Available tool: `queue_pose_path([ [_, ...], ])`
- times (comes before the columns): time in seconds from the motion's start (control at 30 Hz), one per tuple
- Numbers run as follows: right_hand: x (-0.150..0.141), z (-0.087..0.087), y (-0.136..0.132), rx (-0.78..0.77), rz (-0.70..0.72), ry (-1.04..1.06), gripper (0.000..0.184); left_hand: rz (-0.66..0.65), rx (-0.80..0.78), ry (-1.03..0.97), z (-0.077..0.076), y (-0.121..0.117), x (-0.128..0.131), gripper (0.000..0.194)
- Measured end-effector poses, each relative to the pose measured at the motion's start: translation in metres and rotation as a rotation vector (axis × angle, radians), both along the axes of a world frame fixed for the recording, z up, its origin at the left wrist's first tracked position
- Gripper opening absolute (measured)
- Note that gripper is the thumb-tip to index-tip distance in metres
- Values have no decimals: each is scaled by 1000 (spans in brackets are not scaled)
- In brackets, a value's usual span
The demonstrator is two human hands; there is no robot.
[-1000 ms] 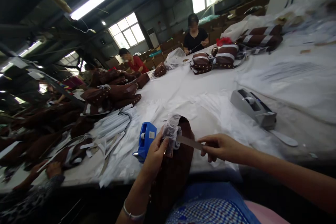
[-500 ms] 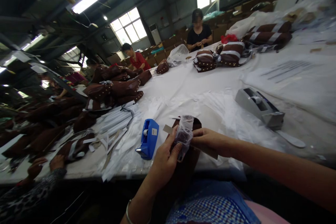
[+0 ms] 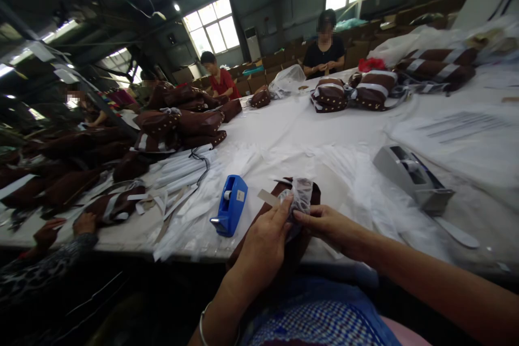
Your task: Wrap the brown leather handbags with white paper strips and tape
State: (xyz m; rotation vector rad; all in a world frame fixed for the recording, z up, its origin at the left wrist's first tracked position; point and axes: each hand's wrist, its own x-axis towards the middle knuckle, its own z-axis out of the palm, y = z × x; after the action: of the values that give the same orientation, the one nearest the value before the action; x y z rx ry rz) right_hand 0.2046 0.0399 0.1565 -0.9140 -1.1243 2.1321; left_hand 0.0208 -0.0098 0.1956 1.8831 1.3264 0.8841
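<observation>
My left hand (image 3: 265,243) grips a dark brown leather piece (image 3: 284,197) at the table's near edge, its fingers pressed on a crumpled clear plastic wrap (image 3: 300,194) at the piece's top. My right hand (image 3: 324,224) comes in from the right and pinches the same plastic wrap and the brown piece beside my left fingers. A pale card strip (image 3: 267,197) sticks out leftward from under the plastic. A blue tape dispenser (image 3: 230,212) stands just left of my hands.
A grey tape dispenser (image 3: 413,178) lies to the right on the white-covered table (image 3: 324,140). Brown pieces (image 3: 178,124) are piled at the left and far side (image 3: 348,94). White strips (image 3: 182,173) lie near the blue dispenser. Other people sit around; another person's hands (image 3: 65,227) rest at the left edge.
My right hand has let go of the long strip's free end and moved in leftward to the plastic-wrapped top of the brown piece. The strip now sticks out on the left.
</observation>
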Motion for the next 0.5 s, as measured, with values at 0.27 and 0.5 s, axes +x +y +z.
queue_pose_path([
  [0.27,-7,-7,-8,-3,-48,65,41,194,-3,-224,-9,-10,9,59],
  [0.5,-9,-4,-14,11,-63,49,42,379,-293,-751,-23,-7,4,123],
])
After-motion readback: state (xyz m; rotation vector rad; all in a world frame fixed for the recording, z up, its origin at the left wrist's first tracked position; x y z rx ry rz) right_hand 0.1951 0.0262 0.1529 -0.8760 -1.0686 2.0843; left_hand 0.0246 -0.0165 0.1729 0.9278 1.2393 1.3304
